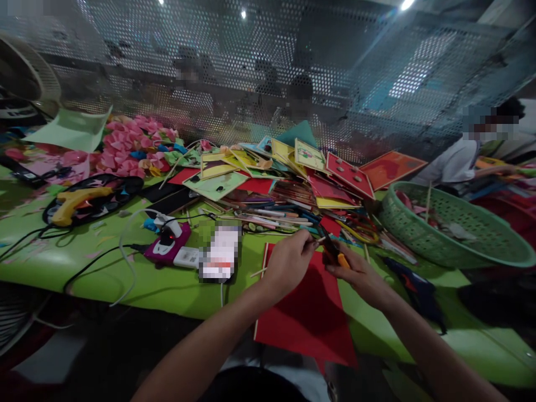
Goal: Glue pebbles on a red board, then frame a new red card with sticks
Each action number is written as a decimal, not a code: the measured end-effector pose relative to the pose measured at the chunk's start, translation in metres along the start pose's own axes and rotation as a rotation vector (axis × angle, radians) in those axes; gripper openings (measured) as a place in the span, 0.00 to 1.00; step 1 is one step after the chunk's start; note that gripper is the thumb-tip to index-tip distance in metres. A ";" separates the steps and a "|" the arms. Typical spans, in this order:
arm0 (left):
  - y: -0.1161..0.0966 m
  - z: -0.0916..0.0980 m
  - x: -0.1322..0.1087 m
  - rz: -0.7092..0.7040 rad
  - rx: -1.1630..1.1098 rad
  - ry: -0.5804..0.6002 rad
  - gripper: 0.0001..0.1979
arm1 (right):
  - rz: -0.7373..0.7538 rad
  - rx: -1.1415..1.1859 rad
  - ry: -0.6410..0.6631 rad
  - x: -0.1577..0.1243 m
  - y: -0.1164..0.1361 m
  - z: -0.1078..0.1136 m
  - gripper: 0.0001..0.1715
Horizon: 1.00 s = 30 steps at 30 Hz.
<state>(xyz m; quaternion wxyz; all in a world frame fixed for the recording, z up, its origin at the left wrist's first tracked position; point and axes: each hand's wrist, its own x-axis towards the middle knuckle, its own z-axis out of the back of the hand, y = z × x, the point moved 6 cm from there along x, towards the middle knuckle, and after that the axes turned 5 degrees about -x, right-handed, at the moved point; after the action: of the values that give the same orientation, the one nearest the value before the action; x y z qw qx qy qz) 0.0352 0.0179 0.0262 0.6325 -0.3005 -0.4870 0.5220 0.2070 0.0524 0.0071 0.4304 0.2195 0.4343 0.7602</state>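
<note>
My left hand (pixel 288 261) is closed in a pinch on a thin wooden stick (pixel 315 241) held above a red sheet of paper (pixel 307 312). My right hand (pixel 355 274) is wrapped round a small cutting tool with orange handles (pixel 335 254), whose dark jaws meet the stick's end. Both hands hover over the near edge of the green table (pixel 167 285). The red sheet hangs partly over that edge.
A heap of coloured cards and sticks (pixel 285 184) lies behind my hands. A green basket (pixel 452 231) sits right, a dark glue gun (pixel 419 287) beside it. A phone (pixel 220 251), chargers and cables lie left, with a yellow glue gun (pixel 75 202) and pink paper flowers (pixel 134 142). A person sits far right.
</note>
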 end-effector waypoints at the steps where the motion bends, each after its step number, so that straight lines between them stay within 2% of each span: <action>1: 0.001 0.000 0.000 0.000 0.004 0.003 0.08 | 0.007 -0.012 0.001 0.000 0.000 0.000 0.22; 7: 0.003 -0.001 0.001 -0.003 0.013 0.004 0.08 | 0.043 -0.092 -0.029 0.002 0.002 0.002 0.14; 15: 0.004 -0.002 0.000 0.032 0.017 -0.004 0.09 | 0.060 -0.231 -0.027 0.002 0.001 0.002 0.23; 21: 0.005 -0.003 0.001 0.034 0.026 -0.001 0.10 | 0.058 -0.229 -0.056 0.003 -0.003 0.002 0.27; 26: 0.005 0.003 0.002 0.031 0.084 0.013 0.08 | 0.066 -0.396 -0.075 0.016 -0.001 0.024 0.30; 30: -0.001 0.005 -0.001 0.019 0.143 0.042 0.06 | 0.184 -0.661 -0.152 0.043 0.016 0.041 0.37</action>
<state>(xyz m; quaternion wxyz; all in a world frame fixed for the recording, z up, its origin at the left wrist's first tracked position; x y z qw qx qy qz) 0.0308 0.0163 0.0289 0.6573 -0.2701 -0.4323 0.5551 0.2053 0.1040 0.0403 0.4388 0.1625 0.1100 0.8769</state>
